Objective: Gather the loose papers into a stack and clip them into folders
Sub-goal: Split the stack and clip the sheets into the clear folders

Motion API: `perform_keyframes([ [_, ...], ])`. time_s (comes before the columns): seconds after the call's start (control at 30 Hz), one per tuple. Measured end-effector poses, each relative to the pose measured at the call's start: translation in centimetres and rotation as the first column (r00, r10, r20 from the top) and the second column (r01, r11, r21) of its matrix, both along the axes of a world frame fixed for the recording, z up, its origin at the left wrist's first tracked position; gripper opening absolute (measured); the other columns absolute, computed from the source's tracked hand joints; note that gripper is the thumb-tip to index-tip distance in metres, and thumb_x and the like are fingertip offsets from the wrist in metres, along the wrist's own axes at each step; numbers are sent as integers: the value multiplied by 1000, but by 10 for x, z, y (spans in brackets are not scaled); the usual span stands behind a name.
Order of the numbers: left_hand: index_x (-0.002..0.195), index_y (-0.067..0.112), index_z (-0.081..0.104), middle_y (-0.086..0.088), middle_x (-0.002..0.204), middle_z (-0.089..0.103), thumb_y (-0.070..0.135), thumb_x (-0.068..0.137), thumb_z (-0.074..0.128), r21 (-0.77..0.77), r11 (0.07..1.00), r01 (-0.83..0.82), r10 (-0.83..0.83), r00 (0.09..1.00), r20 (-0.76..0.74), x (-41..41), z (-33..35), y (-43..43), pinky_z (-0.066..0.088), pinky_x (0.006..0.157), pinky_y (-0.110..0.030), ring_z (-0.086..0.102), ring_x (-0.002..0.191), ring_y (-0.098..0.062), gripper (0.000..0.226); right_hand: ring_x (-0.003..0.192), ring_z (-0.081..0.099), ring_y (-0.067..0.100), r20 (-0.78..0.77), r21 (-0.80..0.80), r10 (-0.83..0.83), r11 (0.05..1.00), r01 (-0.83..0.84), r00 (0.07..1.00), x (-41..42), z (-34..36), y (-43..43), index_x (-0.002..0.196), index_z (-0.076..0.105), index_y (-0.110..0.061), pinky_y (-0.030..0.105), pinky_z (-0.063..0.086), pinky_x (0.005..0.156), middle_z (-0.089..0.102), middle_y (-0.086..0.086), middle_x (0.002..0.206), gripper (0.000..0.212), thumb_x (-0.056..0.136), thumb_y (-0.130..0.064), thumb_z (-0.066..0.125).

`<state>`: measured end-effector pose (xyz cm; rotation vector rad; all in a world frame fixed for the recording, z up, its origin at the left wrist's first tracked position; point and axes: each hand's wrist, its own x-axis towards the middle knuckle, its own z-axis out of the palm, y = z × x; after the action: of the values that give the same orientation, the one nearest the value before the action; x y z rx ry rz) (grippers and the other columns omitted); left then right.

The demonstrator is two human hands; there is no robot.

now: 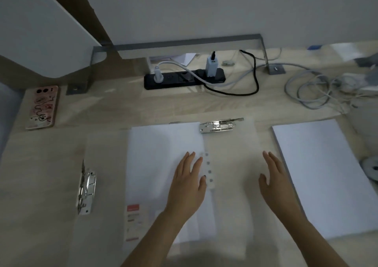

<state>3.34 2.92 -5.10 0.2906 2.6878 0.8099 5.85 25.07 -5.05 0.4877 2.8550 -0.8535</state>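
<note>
Progress is partial: one stack of white paper sheets [161, 154] lies in the open translucent plastic folder [233, 154] at the middle of the bench's [143, 107] near edge, apparently not yet under its silver metal clip [217, 126]. A second white paper stack [319, 174] by the right edge and a second clear folder [106, 164] by the left edge remain. Left hand [188, 185] rests flat on the sheets and right hand [274, 182] lies open over the bare flap, neither gripping anything; the folder's red-and-white label [134, 221] is illegible.

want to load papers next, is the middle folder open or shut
Open. The middle folder lies spread flat, its metal clip exposed at the far edge, white paper on it.
</note>
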Motion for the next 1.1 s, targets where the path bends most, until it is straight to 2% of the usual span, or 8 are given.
perform_keyframes([
  [0.1, 141, 20, 32, 6, 155, 16, 29, 95, 33, 146, 989, 20, -21, 1000, 3, 9, 13, 36, 11, 119, -26, 5, 144, -9, 47, 136, 36, 28, 26, 31, -65, 997, 64, 998, 23, 5, 29, 140, 39, -10, 40, 36, 105, 34, 10, 149, 53, 89, -2, 51],
  [0.27, 133, 22, 45, 16, 138, 34, 18, 95, 42, 403, 913, -68, 34, 995, 91, 27, 29, 101, 14, 104, -2, 24, 133, 4, 38, 127, 45, 28, 46, 35, -125, 992, 123, 991, 40, 9, 83, 129, 51, -9, 39, 39, 101, 46, 10, 141, 42, 89, -1, 51],
  [0.4, 129, 20, 49, 14, 130, 41, 13, 94, 45, 494, 847, -198, 54, 956, 290, 31, 29, 160, 27, 110, -17, 37, 126, 3, 35, 122, 49, 27, 46, 21, -62, 998, 61, 997, 31, 7, 122, 127, 53, -6, 29, 37, 98, 52, 10, 135, 38, 89, -1, 48],
  [0.57, 140, 18, 33, 2, 143, 35, 20, 95, 43, 379, 813, -442, 146, 784, 603, 34, 23, 224, 28, 100, -20, 37, 132, -12, 46, 110, 57, 30, 106, -39, -15, 999, 19, 994, 21, -3, 146, 122, 56, 0, 20, 35, 89, 59, 17, 124, 33, 91, -1, 46],
  [0.7, 89, 26, 46, 0, 90, 49, 18, 88, 42, 293, 689, -663, 314, 638, 703, 34, 16, 249, 38, 71, -25, 48, 78, -14, 9, 109, 58, 28, 129, -74, 43, 997, -33, 991, 21, -6, 157, 124, 56, -2, 18, 36, 87, 61, 16, 121, 34, 92, -2, 45],
  [0.8, 83, 17, 51, -7, 84, 51, 18, 73, 41, 243, 616, -750, 345, 533, 772, 28, 11, 257, 39, 74, -30, 47, 78, -16, 14, 110, 57, 26, 141, -116, 52, 993, -36, 989, 20, -6, 161, 127, 53, -2, 11, 31, 82, 60, 15, 123, 36, 92, -2, 45],
  [0.93, 63, 13, 48, -7, 72, 47, 6, 81, 44, 169, 616, -769, 385, 482, 787, 18, 7, 264, 34, 71, -29, 43, 69, -18, 20, 111, 56, 24, 159, -152, 69, 987, -44, 985, 17, -6, 166, 129, 51, -4, 8, 29, 79, 58, 12, 126, 37, 93, -3, 43],
  [1.1, 61, 15, 46, -2, 59, 43, 12, 80, 49, 182, 620, -764, 365, 485, 794, 17, 11, 269, 33, 59, -26, 40, 54, -15, 19, 111, 56, 23, 159, -177, 93, 982, -64, 983, 17, -6, 170, 129, 50, -4, 8, 29, 80, 58, 11, 125, 37, 93, -3, 43],
])
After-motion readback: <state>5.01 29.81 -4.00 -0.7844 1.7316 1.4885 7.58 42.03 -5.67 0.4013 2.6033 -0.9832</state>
